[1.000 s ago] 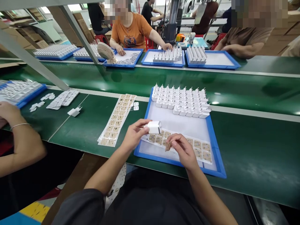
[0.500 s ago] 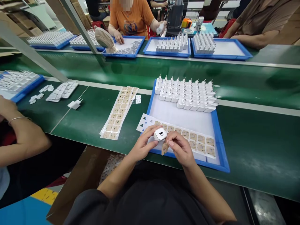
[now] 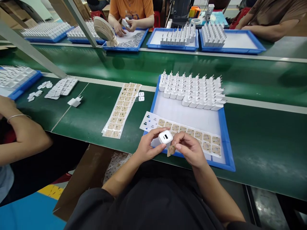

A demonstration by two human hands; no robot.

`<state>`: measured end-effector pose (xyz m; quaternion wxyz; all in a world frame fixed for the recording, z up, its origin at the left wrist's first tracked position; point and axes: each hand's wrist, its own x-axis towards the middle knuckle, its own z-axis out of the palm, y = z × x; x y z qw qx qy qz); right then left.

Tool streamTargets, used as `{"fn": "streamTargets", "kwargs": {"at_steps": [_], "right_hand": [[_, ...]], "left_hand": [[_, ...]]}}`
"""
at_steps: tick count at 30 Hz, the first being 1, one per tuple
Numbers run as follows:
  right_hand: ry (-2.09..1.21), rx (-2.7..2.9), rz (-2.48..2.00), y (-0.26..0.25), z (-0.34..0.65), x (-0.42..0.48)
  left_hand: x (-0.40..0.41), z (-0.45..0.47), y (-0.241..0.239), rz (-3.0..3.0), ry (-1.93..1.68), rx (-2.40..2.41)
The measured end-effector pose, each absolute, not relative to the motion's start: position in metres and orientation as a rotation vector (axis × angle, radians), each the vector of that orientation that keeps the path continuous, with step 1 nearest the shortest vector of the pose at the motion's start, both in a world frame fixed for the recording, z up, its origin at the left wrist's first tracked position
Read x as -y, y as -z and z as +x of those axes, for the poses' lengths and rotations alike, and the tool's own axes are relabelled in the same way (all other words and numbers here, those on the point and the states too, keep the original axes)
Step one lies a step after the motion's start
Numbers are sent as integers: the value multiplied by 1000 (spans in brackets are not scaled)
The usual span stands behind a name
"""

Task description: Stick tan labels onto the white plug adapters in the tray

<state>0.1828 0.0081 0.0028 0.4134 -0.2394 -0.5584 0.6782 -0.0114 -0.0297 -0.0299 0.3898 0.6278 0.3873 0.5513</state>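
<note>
Head view: left hand grips white charger, port face up, over near edge of blue tray. Right hand pinches small sticker just beside the charger. Sticker sheet lies in tray on green desk.

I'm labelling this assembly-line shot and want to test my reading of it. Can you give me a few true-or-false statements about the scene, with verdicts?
1. The left hand holds a white charger. True.
2. The right hand is empty. False: it pinches a small sticker beside the charger.
3. Rows of chargers stand at the far end of the blue tray. True.
4. The sticker sheet on the green table lies to the right of the tray. False: it lies to the tray's left.
5. Another sticker sheet, the tray sheet, lies inside the tray. True.
</note>
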Motion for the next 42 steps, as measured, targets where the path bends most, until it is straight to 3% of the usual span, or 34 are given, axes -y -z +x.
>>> {"fn": "streamTargets", "kwargs": {"at_steps": [6,12,42], "right_hand": [[-1688,1474,-690,-17,185,-8],[-1428,1529,-858,-30,186,-14],[-1350,1552,-1008,-27,171,-10]], "left_hand": [[26,-16,21,1897,-1520,-1287],[31,-17,13,1934,-1548,-1235],[29,-17,7,2048,-1584,-1302]]}}
